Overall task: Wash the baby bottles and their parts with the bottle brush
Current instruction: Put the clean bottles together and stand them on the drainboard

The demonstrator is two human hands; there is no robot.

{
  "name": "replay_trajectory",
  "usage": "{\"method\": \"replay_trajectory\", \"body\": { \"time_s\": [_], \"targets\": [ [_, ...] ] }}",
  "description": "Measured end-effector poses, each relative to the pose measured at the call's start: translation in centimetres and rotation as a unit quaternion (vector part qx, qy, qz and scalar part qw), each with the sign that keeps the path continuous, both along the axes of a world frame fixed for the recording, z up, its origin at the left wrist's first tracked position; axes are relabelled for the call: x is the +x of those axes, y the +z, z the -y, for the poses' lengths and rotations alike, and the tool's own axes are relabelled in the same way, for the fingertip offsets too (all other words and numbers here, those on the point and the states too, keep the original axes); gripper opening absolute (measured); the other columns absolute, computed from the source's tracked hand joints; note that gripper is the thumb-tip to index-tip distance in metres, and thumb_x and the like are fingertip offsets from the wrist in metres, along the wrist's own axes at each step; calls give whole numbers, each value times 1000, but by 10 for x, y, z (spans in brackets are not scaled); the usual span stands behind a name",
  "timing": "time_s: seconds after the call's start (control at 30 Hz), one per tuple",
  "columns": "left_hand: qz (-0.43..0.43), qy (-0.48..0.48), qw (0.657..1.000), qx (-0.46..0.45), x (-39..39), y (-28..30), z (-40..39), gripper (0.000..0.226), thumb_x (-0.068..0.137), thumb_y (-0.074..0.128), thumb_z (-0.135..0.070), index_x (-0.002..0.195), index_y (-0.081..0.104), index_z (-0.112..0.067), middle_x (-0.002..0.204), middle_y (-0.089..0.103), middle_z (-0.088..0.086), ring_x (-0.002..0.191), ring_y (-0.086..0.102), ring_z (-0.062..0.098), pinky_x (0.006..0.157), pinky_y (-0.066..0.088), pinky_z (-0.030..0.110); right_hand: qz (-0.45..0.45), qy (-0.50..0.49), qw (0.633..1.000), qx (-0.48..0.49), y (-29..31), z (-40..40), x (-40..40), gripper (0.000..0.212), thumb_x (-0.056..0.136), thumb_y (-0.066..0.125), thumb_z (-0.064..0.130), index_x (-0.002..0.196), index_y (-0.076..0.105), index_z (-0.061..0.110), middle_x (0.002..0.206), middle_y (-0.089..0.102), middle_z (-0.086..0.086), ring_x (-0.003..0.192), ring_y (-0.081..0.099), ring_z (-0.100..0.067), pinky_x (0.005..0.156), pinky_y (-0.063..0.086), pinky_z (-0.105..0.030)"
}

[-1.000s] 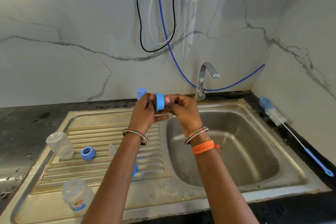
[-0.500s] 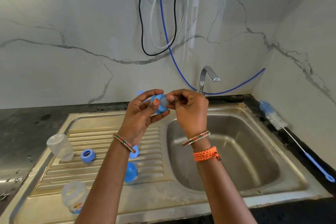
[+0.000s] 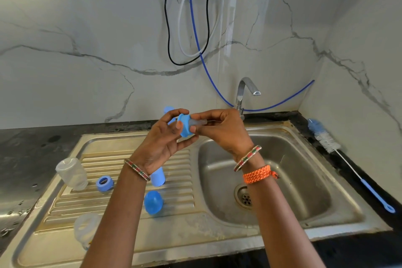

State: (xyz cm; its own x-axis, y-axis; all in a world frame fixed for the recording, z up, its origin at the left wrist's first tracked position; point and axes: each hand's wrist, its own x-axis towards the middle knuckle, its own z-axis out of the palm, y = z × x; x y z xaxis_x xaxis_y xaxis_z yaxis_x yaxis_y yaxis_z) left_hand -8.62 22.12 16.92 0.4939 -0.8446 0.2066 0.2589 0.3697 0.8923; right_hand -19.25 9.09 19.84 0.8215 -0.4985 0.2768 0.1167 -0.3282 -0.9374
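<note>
Head view: above the sink (image 3: 326,137), left hand (image 3: 162,141) grips the stiff blue ring (image 3: 185,125) while right hand (image 3: 219,128) pinches its soft, likely slippery teat (image 3: 196,123).

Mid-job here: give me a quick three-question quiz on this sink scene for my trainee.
1. True or false: the bottle brush is in the person's right hand.
2. What does the left hand hold? A) blue collar ring B) clear bottle C) faucet
3. Fill in: the blue dome cap lies on the ______ of the sink.

Key: 1. False; it lies on the counter right of the basin. 2. A; the right hand pinches the clear nipple set in that ring. 3. Drainboard.
</note>
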Motion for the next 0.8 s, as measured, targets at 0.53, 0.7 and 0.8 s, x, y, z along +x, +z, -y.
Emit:
{"method": "replay_trajectory", "body": {
  "time_s": [0.53, 0.7, 0.8],
  "targets": [
    [67, 63, 996, 21, -1, -1, -4, 69, 55, 89, -37, 113, 60, -14, 111, 68, 8, 98, 67, 21, 81, 55, 29, -24, -10, 997, -73, 7, 0, -5, 26, 72, 79, 7, 97, 71, 11, 94, 71, -4, 86, 68, -15, 77, 57, -25],
    [79, 57, 995, 32, 0, 0, -4, 66, 61, 85, -36, 117, 58, -12, 115, 66, 14, 102, 66, 24, 83, 54, 30, -7, 34, 999, 5, 5, 1, -6, 27, 75, 77, 6, 101, 70, 8, 97, 71, -8, 89, 69, -20, 77, 58, -28],
    [68, 34, 996, 37, 2, -3, -10, 68, 62, 85, -37, 119, 58, -11, 117, 66, 12, 104, 65, 25, 85, 54, 31, -15, 63, 997, 36, 5, 2, -8, 26, 77, 74, 2, 102, 70, 1, 96, 71, -12, 82, 70, -16, 71, 58, -22]
  ]
}}
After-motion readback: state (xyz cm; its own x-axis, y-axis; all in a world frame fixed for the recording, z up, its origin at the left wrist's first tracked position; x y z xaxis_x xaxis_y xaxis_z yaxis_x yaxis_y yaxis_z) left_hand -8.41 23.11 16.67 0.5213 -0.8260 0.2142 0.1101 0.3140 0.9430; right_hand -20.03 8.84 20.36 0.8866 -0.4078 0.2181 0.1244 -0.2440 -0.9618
